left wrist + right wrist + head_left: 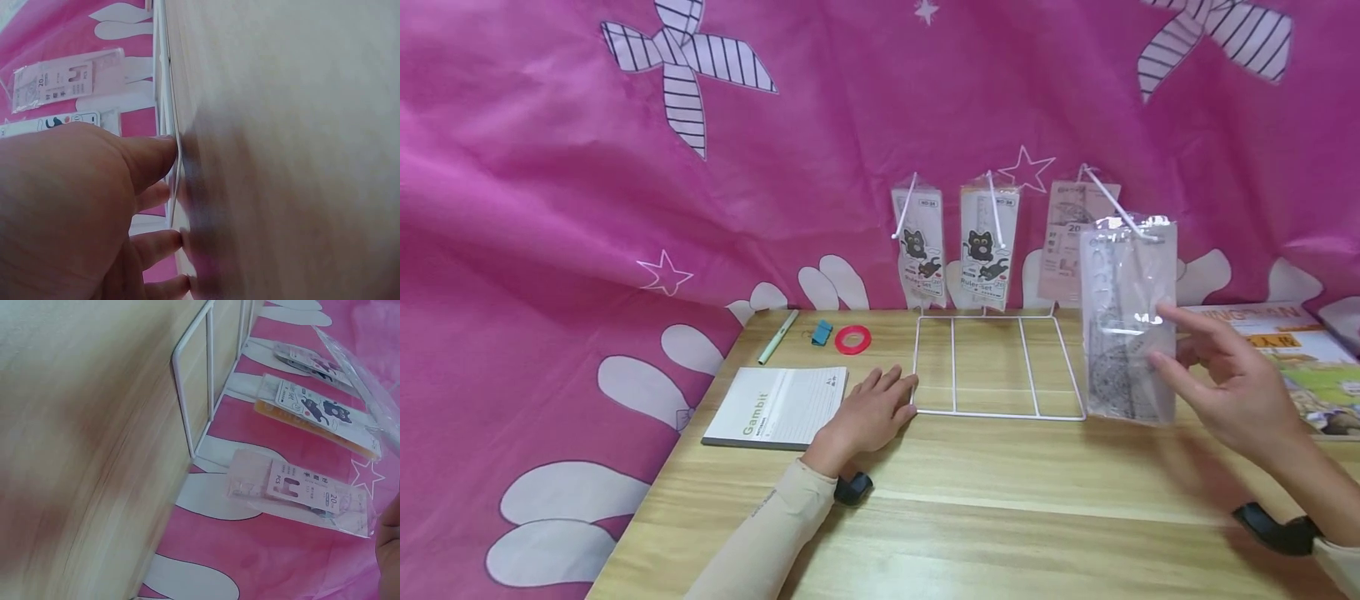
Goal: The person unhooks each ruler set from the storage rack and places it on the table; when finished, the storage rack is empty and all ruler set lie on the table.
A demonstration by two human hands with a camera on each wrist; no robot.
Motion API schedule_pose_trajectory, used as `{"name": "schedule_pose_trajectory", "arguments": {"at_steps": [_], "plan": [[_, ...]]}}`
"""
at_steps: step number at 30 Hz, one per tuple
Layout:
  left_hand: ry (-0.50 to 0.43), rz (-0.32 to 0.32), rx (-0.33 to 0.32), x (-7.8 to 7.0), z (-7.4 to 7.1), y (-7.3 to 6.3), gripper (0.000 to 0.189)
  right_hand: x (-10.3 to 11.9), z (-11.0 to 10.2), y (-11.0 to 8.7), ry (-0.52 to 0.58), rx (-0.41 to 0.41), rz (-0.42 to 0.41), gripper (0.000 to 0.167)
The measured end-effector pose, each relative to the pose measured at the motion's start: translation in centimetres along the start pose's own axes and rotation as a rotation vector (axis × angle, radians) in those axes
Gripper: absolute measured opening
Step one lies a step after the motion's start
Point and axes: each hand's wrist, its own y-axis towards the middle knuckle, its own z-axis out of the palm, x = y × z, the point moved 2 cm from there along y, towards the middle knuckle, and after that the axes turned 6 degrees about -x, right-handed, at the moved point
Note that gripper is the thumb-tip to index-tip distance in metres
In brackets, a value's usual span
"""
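A white wire display rack (953,367) lies with its base on the table, its hooks rising at the back. My left hand (868,408) rests at the base's front left corner, thumb and fingertips against the wire. From the right hook hangs a clear packet of rulers (1123,350) near its tip, with a pinkish packet (1062,250) farther back. My right hand (1232,383) is at the front packet's right edge, thumb and index finger apart and touching near it. Ruler set packets with black cats hang on the left hook (919,250) and middle hook (987,258).
On the left lie a Gambit notebook (790,408), a pale green pen (778,337), a blue binder clip (822,333) and a red tape roll (853,340). A magazine (1322,375) sits at the right behind my right hand. Pink patterned cloth (850,125) hangs behind the table.
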Motion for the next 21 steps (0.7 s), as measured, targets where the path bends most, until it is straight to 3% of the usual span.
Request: {"name": "schedule_pose_trajectory", "arguments": {"at_steps": [11, 21], "plan": [[0.008, 0.012, -0.010, -0.2, 0.0, 0.1, 0.056, 1.5, -1.0, -0.8, 0.031, 0.011, 0.034, 0.071], [0.005, 0.005, -0.004, -0.1, 0.0, 0.1, 0.056, 2.1, -1.6, -2.0, 0.059, -0.008, -0.028, 0.064]]}}
